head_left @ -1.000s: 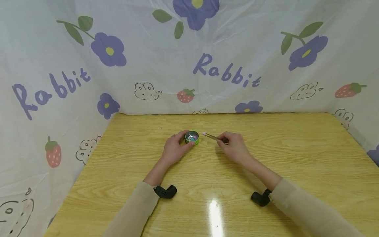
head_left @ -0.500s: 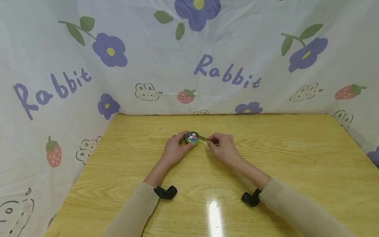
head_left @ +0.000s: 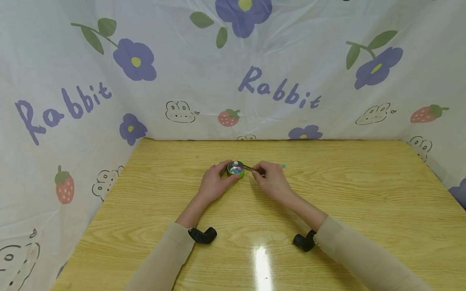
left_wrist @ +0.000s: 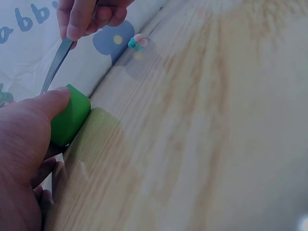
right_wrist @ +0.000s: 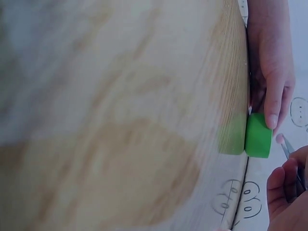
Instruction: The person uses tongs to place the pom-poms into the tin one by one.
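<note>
My left hand (head_left: 214, 182) grips a small, round, open green tin (head_left: 242, 175) standing on the table, thumb at its near side. Inside the shiny tin lie small teal and purple pieces, too small to make out. With my right hand (head_left: 274, 181) I pinch metal tweezers (head_left: 249, 168), pointing left over the tin's rim. A small pink ball (right_wrist: 279, 138) shows at their tips in the right wrist view, just above the tin's mouth. In the left wrist view the tin (left_wrist: 72, 118) hides the tips of the tweezers (left_wrist: 57, 65).
Beyond my right hand, a small teal piece (head_left: 284, 165) lies on the wooden table (head_left: 346, 182). The left wrist view shows a little cluster of teal and pink pieces (left_wrist: 138, 42) there. A printed cloth (head_left: 204, 81) hangs along the table's back edge.
My right hand has moved left, bringing the tweezers and pink ball from beside the tin to over it. A teal piece behind that hand came into view. My left hand stays around the tin.
</note>
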Action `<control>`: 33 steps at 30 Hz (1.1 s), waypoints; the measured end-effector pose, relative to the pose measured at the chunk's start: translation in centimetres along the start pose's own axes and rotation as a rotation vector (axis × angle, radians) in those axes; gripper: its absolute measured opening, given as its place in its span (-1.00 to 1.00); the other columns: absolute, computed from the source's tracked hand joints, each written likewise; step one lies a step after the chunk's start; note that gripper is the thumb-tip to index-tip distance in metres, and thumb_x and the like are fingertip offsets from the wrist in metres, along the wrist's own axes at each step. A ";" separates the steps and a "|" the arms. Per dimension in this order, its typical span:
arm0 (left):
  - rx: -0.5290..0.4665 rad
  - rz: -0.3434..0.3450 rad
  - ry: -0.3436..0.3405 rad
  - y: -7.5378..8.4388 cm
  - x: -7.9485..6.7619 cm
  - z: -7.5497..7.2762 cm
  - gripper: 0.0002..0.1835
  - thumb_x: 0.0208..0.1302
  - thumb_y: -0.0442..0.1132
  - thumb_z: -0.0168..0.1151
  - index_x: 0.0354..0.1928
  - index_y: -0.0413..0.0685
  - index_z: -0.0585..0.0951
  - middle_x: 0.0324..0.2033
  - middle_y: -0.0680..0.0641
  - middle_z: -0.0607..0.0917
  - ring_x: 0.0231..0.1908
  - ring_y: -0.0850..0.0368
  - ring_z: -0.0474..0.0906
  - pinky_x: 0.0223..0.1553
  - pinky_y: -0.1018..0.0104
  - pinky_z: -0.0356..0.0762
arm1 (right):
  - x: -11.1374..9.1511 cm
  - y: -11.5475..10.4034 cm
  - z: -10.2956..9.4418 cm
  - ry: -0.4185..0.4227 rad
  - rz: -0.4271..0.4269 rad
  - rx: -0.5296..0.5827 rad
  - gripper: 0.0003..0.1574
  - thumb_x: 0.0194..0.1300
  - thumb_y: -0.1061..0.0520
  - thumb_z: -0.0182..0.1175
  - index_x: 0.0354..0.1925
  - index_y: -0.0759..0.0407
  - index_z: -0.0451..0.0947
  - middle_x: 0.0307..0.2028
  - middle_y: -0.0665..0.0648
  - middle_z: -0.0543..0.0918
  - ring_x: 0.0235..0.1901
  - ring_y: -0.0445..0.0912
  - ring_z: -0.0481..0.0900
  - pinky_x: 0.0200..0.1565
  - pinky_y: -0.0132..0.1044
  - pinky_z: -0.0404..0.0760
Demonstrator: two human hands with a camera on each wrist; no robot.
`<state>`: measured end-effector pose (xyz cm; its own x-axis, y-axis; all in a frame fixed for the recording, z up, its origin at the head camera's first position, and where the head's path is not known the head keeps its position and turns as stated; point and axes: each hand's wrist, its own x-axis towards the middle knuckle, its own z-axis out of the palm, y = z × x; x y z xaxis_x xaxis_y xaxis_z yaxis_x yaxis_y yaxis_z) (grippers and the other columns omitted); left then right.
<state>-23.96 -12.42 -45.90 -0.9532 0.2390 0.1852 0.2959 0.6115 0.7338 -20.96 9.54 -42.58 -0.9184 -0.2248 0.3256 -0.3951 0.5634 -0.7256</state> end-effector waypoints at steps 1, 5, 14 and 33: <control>-0.002 0.002 0.002 0.0 0.0 0.0 -0.35 0.36 0.01 0.40 0.39 -0.13 0.52 0.23 -0.19 0.63 0.28 -0.25 0.48 0.52 -0.08 0.06 | 0.0 0.0 0.0 0.002 0.001 -0.002 -0.89 0.41 0.34 0.27 -0.16 0.38 0.71 -0.29 0.20 0.76 -0.28 0.00 0.75 -0.26 -0.17 0.76; 0.001 0.002 -0.002 0.1 0.0 0.0 -0.35 0.37 0.01 0.39 0.39 -0.12 0.52 0.24 -0.19 0.63 0.29 -0.24 0.48 0.52 -0.08 0.06 | 0.0 0.1 0.0 0.013 0.016 0.005 -0.88 0.41 0.33 0.28 -0.14 0.36 0.71 -0.26 0.21 0.76 -0.25 0.01 0.75 -0.23 -0.17 0.77; 0.005 -0.028 -0.017 0.1 0.1 0.0 -0.33 0.37 0.04 0.39 0.42 -0.09 0.50 0.26 -0.18 0.61 0.33 -0.26 0.42 0.53 -0.05 0.05 | -0.2 0.2 -0.4 0.022 0.013 0.039 -0.84 0.41 0.30 0.29 -0.08 0.36 0.70 -0.25 0.21 0.76 -0.23 0.02 0.74 -0.18 -0.13 0.76; -0.017 -0.020 -0.030 -0.2 0.0 -0.2 -0.33 0.38 0.02 0.38 0.43 -0.09 0.48 0.28 -0.19 0.60 0.35 -0.25 0.41 0.54 -0.04 0.00 | -1.3 2.2 -3.4 -0.005 0.059 -0.027 -0.81 0.45 0.27 0.26 -0.04 0.32 0.70 -0.23 0.18 0.74 -0.20 0.03 0.71 -0.10 -0.03 0.73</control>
<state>-24.06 -12.68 -45.95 -0.9565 0.2498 0.1510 0.2757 0.6033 0.7484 -20.60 13.78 -42.58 -0.9404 -0.1942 0.2793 -0.3393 0.5967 -0.7272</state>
